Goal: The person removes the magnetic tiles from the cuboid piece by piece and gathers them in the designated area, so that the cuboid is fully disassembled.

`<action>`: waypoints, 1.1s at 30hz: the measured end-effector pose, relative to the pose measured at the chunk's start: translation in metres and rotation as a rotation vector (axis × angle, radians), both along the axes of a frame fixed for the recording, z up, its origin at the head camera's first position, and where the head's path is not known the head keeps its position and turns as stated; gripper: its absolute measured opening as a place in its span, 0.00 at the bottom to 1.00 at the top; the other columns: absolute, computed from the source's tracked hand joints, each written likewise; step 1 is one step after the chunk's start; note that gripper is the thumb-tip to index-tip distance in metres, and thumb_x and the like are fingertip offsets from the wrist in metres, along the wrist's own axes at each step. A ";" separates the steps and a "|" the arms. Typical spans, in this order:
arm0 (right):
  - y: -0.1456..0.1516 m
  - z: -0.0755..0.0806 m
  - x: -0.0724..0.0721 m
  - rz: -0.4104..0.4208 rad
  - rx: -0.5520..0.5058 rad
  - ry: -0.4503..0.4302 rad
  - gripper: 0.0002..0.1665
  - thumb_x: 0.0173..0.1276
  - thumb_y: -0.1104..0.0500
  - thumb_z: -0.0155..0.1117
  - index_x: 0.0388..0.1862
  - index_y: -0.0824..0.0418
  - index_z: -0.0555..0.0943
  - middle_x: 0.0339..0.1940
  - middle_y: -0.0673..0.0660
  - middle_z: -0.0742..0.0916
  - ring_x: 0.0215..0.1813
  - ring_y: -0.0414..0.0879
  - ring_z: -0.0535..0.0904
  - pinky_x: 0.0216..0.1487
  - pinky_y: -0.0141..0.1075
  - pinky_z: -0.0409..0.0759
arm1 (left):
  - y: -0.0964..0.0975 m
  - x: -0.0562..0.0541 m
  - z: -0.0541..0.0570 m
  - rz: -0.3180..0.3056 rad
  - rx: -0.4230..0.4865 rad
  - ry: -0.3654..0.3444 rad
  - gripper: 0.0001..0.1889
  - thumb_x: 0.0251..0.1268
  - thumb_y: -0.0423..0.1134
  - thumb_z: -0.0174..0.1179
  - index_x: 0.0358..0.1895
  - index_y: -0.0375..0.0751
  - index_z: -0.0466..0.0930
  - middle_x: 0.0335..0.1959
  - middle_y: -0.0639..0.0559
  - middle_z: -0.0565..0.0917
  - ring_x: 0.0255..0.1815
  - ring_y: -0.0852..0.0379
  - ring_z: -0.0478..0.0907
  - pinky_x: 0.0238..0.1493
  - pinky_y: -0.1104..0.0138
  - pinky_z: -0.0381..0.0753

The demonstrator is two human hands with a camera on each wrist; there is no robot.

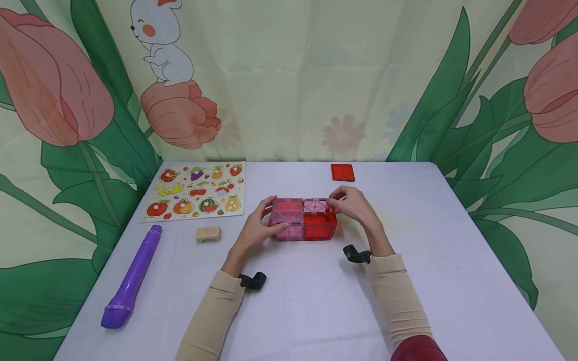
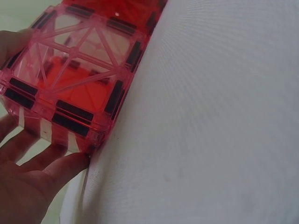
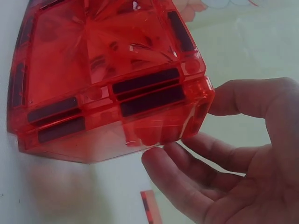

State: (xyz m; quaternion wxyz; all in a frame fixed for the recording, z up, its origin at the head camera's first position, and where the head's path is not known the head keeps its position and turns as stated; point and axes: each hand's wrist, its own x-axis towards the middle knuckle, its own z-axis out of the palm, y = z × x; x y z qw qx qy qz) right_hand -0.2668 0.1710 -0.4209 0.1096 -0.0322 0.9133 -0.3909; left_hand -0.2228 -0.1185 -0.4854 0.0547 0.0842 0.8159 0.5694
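A low box built of see-through magnetic tiles (image 1: pixel 319 228) sits on the table, pink on its left part and red on its right. My left hand (image 1: pixel 258 225) grips its left end, thumb over the front edge and fingers along the side. In the left wrist view, the pink tile (image 2: pixel 74 51) shows dark magnet strips along its edges. My right hand (image 1: pixel 354 203) holds the far right corner, its bent fingertips by a pink top tile (image 1: pixel 314 205). From the right wrist, thumb and fingers meet the edge of the red tiles (image 3: pixel 103 42).
A loose red tile (image 1: pixel 342 172) lies beyond the box near the back edge. To the left are a fruit puzzle board (image 1: pixel 194 193), a small wooden arch block (image 1: pixel 208 234) and a purple toy microphone (image 1: pixel 133 278). A printed cloth (image 1: pixel 280 85) hangs behind the table.
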 end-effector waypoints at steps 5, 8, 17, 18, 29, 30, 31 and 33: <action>0.002 0.001 0.000 0.031 0.021 -0.024 0.22 0.69 0.48 0.63 0.56 0.60 0.80 0.53 0.61 0.84 0.50 0.53 0.81 0.54 0.44 0.84 | 0.000 0.000 0.000 0.003 -0.007 0.000 0.45 0.54 0.54 0.75 0.74 0.69 0.60 0.74 0.56 0.68 0.77 0.47 0.64 0.71 0.48 0.73; 0.003 0.002 0.000 0.042 0.036 -0.036 0.23 0.69 0.48 0.64 0.56 0.60 0.80 0.53 0.61 0.84 0.51 0.53 0.81 0.55 0.45 0.84 | 0.000 0.000 0.000 0.004 -0.006 -0.004 0.44 0.53 0.54 0.75 0.74 0.71 0.60 0.74 0.56 0.68 0.77 0.48 0.64 0.71 0.48 0.73; 0.006 0.000 0.000 0.064 0.035 -0.048 0.22 0.69 0.50 0.64 0.56 0.61 0.81 0.52 0.61 0.84 0.51 0.53 0.80 0.54 0.44 0.83 | -0.001 0.001 0.000 -0.001 0.002 -0.003 0.45 0.54 0.54 0.74 0.74 0.69 0.60 0.74 0.56 0.68 0.76 0.47 0.64 0.72 0.48 0.72; 0.006 0.001 0.000 0.063 0.034 -0.048 0.22 0.69 0.50 0.64 0.56 0.61 0.81 0.52 0.61 0.84 0.51 0.53 0.80 0.54 0.44 0.83 | -0.001 0.001 0.000 -0.001 0.002 -0.003 0.45 0.54 0.54 0.74 0.74 0.69 0.60 0.74 0.56 0.68 0.76 0.48 0.64 0.72 0.48 0.72; 0.007 0.001 0.001 0.062 0.031 -0.073 0.23 0.69 0.51 0.63 0.58 0.62 0.81 0.54 0.62 0.83 0.54 0.54 0.79 0.57 0.45 0.83 | -0.001 0.000 0.000 -0.009 0.019 -0.012 0.47 0.53 0.54 0.75 0.77 0.60 0.59 0.74 0.56 0.68 0.77 0.48 0.64 0.72 0.48 0.72; 0.008 0.001 0.001 0.063 0.030 -0.078 0.23 0.70 0.51 0.63 0.58 0.62 0.80 0.55 0.62 0.83 0.54 0.54 0.79 0.57 0.45 0.83 | -0.001 0.000 0.000 -0.008 0.019 -0.015 0.47 0.53 0.54 0.75 0.77 0.60 0.59 0.74 0.56 0.68 0.77 0.48 0.64 0.72 0.48 0.72; 0.009 0.001 0.001 0.062 0.028 -0.081 0.23 0.69 0.51 0.63 0.58 0.62 0.80 0.55 0.63 0.83 0.54 0.54 0.79 0.57 0.46 0.83 | -0.001 0.000 0.000 -0.008 0.018 -0.017 0.48 0.53 0.54 0.75 0.77 0.60 0.59 0.74 0.56 0.68 0.77 0.48 0.64 0.72 0.48 0.72; 0.010 0.000 0.000 0.062 0.020 -0.090 0.23 0.70 0.51 0.62 0.58 0.62 0.80 0.56 0.63 0.83 0.54 0.54 0.80 0.58 0.46 0.84 | -0.001 0.000 0.000 -0.005 0.018 -0.019 0.48 0.53 0.54 0.75 0.77 0.59 0.59 0.74 0.56 0.68 0.77 0.48 0.63 0.71 0.48 0.73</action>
